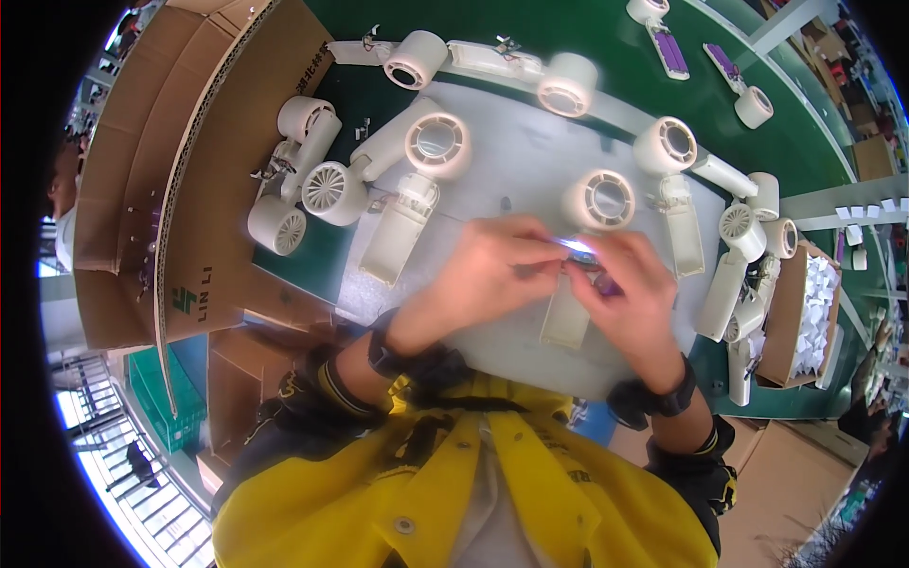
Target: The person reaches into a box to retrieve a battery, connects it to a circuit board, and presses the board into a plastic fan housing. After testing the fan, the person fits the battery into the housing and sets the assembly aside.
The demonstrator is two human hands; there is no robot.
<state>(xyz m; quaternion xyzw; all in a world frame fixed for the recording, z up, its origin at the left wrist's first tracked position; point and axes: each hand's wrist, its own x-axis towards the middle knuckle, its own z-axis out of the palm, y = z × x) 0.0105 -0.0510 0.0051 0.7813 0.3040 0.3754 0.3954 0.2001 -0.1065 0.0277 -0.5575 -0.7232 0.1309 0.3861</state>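
Observation:
My left hand (500,270) and my right hand (625,292) meet over a white handheld fan, fingertips pinched together around a small part with a bright white glow (576,246). What this part is, I cannot make out. Below the hands shows the fan's open handle shell (565,320); above them is its round head (600,199). A dark purple piece (606,283) peeks out by my right fingers. To the left, another white fan lies with its round head (437,145) up and its hollow handle (401,230) pointing toward me.
More white fans, several with open handles, ring the pale work mat (502,142) on the green table (568,24). A large cardboard box (222,189) stands at the left. On the right, a smaller box (782,331) holds white pieces. Two fans with purple cells (670,55) lie at the far right.

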